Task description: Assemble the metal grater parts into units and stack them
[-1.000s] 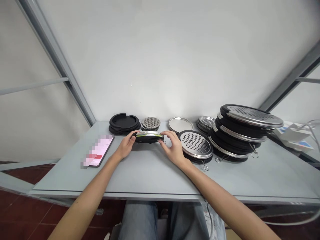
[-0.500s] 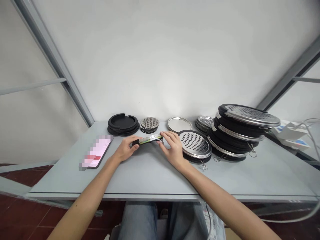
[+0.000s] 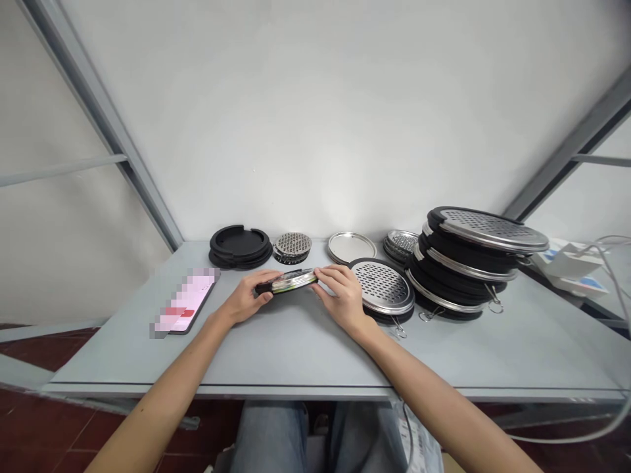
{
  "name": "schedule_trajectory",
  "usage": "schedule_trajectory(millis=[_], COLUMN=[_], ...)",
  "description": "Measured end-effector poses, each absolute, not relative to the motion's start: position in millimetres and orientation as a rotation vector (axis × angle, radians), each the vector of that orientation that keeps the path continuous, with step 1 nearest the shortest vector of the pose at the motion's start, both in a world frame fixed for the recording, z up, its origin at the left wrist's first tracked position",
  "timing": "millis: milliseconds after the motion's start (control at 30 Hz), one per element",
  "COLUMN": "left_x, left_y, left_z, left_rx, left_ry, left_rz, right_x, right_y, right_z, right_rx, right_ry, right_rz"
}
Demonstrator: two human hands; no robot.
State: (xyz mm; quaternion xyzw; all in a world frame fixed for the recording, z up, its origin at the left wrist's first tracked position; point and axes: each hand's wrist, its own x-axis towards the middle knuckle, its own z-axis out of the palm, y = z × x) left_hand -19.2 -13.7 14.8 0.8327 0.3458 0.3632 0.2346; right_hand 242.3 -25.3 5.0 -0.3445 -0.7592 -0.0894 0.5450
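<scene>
Black and silver, the metal-rimmed disc (image 3: 292,281) sits tilted between the hands, its width running hand to hand: left hand (image 3: 247,295) pinching one edge, right hand (image 3: 344,293) the opposite, neither nearer!

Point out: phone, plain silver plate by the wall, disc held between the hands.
Phone (image 3: 192,301): head view, on its screen.
Plain silver plate (image 3: 351,247): head view, on its flat face.
Held disc (image 3: 294,281): head view, on its silver rim.
</scene>
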Motion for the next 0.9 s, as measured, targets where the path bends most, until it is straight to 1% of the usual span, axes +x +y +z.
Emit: schedule_trajectory(millis=[267, 400, 567, 733, 800, 900], left_x=[-22, -23, -19, -14, -13, -13], left_y=[-7, -5, -8, -13, -14, -14], left_z=[8, 4, 6, 7, 7, 4], left_rx=[2.270, 2.307, 2.368, 2.417, 2.426, 2.435], left_ry=[1.066, 1.078, 1.130, 1.147, 1.161, 1.203], left_rz=[1.004, 0.991, 0.927, 0.891, 0.875, 0.832], right_x=[233, 234, 237, 245, 255, 279], right_y=[-28, -29, -35, -38, -25, 11], right_z=[4, 5, 12, 54, 76, 99], right_rx=[-1.046, -1.033, -0.907, -0.895, -1.036, -1.387], right_ry=[-2.009, -2.033, -2.004, -2.016, -2.008, -1.898], right_rz=[-0.246, -0.232, -0.210, -0.284, -0.260, -0.166])
